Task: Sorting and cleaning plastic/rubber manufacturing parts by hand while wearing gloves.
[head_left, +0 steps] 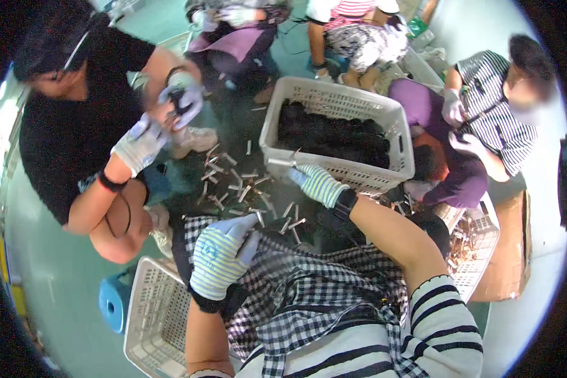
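Note:
My right hand (319, 184), in a striped knit glove with bluish fingertips, is held out over the near edge of a white crate (397, 165). Its fingers pinch a small whitish strip (282, 162) that juts out to the left. My left hand (222, 258), gloved the same way, is curled above my checkered apron (309, 286). Its fingertips are drawn together, and whether anything is between them I cannot make out. A short pale piece (260, 218) shows just beside those fingertips. Black items (334, 135) fill the crate's lower part.
Several pale strips (233, 183) lie scattered on the green floor. An empty-looking white crate (151, 315) stands at my left, near a blue roll-shaped object (112, 305). At right, another crate (490, 236) holds small brownish pieces, beside a cardboard box (507, 246). Gloved co-workers sit around.

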A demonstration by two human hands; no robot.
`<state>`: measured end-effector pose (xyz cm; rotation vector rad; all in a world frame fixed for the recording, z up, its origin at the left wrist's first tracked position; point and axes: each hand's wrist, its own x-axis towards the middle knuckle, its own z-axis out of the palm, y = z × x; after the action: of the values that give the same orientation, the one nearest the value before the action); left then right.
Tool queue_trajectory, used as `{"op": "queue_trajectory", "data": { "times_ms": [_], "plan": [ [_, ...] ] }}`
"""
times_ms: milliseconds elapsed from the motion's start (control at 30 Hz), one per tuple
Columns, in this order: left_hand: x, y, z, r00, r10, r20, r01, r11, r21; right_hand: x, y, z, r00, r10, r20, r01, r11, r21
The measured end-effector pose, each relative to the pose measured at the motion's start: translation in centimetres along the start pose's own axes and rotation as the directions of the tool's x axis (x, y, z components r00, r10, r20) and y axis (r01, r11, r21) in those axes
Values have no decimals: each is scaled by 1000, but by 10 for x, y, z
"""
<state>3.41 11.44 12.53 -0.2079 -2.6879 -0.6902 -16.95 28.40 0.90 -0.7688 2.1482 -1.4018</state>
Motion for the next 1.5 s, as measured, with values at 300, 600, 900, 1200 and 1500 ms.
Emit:
{"op": "queue_trajectory", "data": {
  "times_ms": [300,600,900,1200,1500],
  "plan": [
    [46,34,-27,991,109,76,-110,994,18,-72,-24,-66,990,92,111,-124,935,332],
    [192,89,34,993,91,71,-47,880,-472,-74,-61,-105,995,-98,-22,90,767,636],
    [210,52,120,878,-120,464,464,454,-761,-56,-28,-116,994,-56,94,0,860,510],
    [246,44,116,706,-221,673,672,-88,-735,-54,-36,-155,883,-289,-369,300,954,-31],
    [252,26,183,908,-58,415,378,542,-751,-26,-18,-138,875,-180,-450,348,880,324]
  ]
}}
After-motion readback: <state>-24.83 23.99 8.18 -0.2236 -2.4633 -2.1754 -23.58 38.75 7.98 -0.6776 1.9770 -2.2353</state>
